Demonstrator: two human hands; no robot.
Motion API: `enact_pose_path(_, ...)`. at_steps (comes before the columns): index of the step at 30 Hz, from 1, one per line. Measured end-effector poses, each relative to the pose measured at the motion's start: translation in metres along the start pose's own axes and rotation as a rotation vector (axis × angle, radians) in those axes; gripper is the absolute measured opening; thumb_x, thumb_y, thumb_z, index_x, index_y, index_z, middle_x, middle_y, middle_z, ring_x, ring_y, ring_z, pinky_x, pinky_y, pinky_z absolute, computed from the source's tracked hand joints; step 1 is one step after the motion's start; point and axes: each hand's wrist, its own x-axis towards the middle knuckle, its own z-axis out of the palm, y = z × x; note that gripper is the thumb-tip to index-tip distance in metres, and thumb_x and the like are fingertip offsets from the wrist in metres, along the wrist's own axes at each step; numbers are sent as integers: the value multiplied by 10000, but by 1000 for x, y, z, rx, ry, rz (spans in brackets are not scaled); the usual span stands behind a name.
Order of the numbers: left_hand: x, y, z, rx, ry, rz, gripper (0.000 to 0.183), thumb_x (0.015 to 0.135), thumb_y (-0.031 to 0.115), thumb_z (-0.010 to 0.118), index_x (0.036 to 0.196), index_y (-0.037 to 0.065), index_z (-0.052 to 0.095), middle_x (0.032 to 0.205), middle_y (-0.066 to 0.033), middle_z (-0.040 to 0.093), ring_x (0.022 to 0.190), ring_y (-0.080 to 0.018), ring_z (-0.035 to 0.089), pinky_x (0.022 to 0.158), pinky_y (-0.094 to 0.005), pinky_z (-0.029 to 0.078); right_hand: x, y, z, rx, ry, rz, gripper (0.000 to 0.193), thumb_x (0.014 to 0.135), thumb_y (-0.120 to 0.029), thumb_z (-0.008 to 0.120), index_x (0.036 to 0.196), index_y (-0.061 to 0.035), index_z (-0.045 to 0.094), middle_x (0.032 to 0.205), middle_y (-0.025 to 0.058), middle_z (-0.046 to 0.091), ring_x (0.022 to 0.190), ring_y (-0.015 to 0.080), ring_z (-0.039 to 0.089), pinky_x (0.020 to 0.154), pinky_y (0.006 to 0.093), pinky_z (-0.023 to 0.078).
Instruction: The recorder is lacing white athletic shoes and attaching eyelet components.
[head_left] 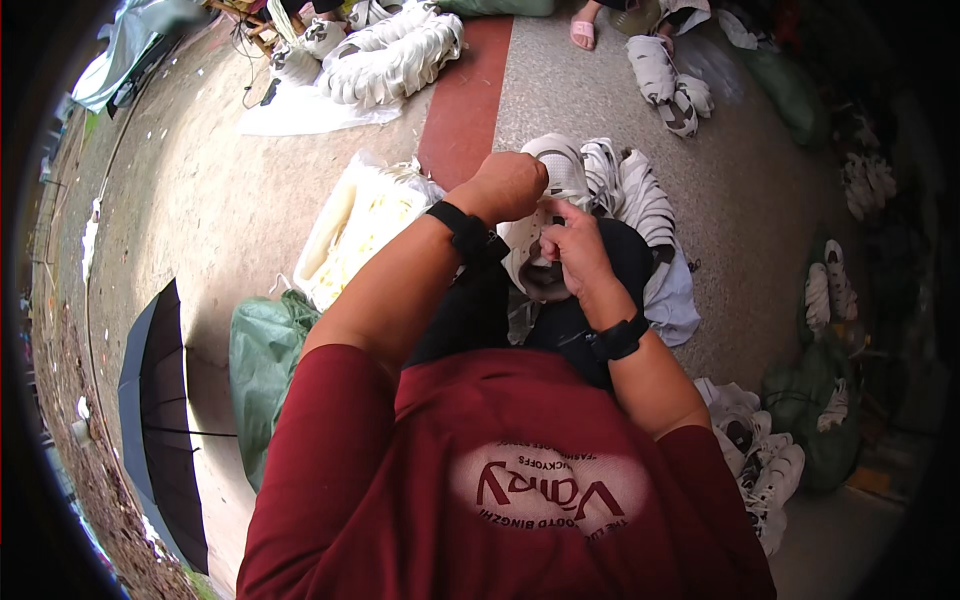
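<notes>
A pale sneaker (520,240) rests at my knees, its dark opening turned toward me. Above its left side, my left hand (505,187) is closed in a fist; what it grips, if anything, is hidden. Close by on the right, my right hand (580,252) touches the sneaker near its lacing. Its index finger reaches left while the other fingers curl, and anything pinched in them is too small to make out. Just beyond my hands stand a beige-white sneaker (556,165) and a striped white one (602,170), beside a row of stacked white shoes (648,200).
To the left lies a plastic bag of pale laces (365,225), with a green sack (262,340) and an open black umbrella (160,420) nearer. Shoe piles sit far left (395,55) and near right (765,460). Another person's foot in a pink slipper (583,34) shows ahead.
</notes>
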Motion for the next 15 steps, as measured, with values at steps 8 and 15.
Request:
enact_pose_path(8, 1, 11, -28, 84, -117, 220, 112, 682, 113, 549, 724, 76, 646, 751, -123, 640, 712, -301, 627, 599, -387, 498, 9, 1, -7, 18, 18, 19, 293, 681, 67, 440, 930, 10, 585, 572, -3, 440, 443, 66, 380, 399, 207, 289)
enact_pose_path(15, 6, 11, -20, 23, -150, 175, 123, 690, 101, 548, 732, 76, 660, 761, -129, 646, 713, -303, 629, 616, -387, 500, 14, -2, -7, 99, 56, 67, 239, 693, 68, 457, 886, 16, 587, 584, -6, 447, 456, 69, 393, 400, 208, 301)
